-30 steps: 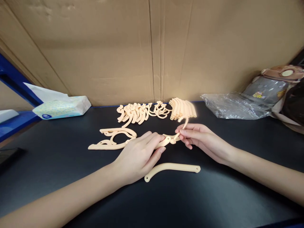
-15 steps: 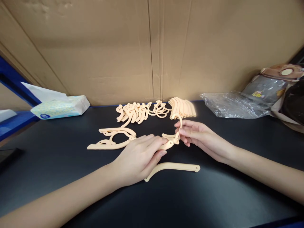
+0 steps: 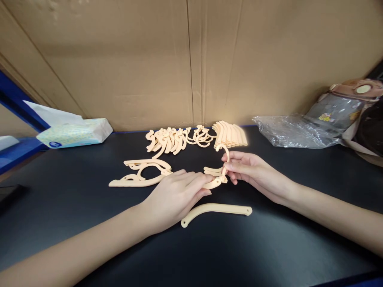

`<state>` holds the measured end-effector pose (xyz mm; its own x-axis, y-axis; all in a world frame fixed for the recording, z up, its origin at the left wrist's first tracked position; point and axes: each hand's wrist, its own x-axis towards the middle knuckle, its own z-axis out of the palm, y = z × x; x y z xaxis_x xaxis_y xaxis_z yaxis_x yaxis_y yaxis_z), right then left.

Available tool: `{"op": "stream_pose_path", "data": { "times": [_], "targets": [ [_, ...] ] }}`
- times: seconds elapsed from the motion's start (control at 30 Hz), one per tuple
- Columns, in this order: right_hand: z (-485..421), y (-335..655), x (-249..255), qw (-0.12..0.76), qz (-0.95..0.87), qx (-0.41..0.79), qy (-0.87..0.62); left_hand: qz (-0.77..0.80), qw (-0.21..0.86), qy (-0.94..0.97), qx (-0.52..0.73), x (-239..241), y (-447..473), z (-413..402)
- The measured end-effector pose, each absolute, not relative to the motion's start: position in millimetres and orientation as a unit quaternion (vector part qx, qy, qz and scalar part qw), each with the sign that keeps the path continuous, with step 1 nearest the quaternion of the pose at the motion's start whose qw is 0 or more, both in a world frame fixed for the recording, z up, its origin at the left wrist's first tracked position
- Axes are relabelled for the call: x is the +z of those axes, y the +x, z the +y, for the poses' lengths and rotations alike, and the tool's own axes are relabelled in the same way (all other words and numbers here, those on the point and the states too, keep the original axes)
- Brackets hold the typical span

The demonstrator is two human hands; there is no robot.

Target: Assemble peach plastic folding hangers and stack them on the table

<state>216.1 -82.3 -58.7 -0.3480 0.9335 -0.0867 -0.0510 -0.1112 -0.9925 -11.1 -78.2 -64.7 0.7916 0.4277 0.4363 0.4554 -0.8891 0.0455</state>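
Observation:
My right hand (image 3: 249,169) pinches a peach plastic hanger hook (image 3: 228,154) between thumb and fingers, its curve upward. The hook's lower end touches the holed end of a hanger arm (image 3: 213,183). Around that arm my left hand (image 3: 175,199) is closed, and its fingers hide most of the piece. Just behind the joint lie more peach arm pieces (image 3: 212,170), partly covered. A single loose hanger arm (image 3: 221,208) rests on the table in front of my left hand. To the left is a joined folding hanger (image 3: 136,183), its right end near my left knuckles.
Along the back of the black table (image 3: 239,255) lie a heap of short curved arms (image 3: 169,139), several hooks (image 3: 203,137) and a row of long arms (image 3: 229,134). A tissue pack (image 3: 76,132) stands back left. Clear plastic bag (image 3: 296,129) and bottle (image 3: 338,105) are back right.
My right hand has brought the hook slightly down, and its lower end sits closer against the arm's holed end. The left hand keeps its grip, with the view shifted a little.

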Motion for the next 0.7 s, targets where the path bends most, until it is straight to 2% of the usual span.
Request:
{"op": "stream_pose_path", "data": {
  "times": [0.7],
  "targets": [
    [-82.3,214.0,-63.7,0.413,-0.562,0.575,-0.428,-0.238,0.027,-0.947,-0.212,-66.5,-10.3,-77.0]
  ]
}}
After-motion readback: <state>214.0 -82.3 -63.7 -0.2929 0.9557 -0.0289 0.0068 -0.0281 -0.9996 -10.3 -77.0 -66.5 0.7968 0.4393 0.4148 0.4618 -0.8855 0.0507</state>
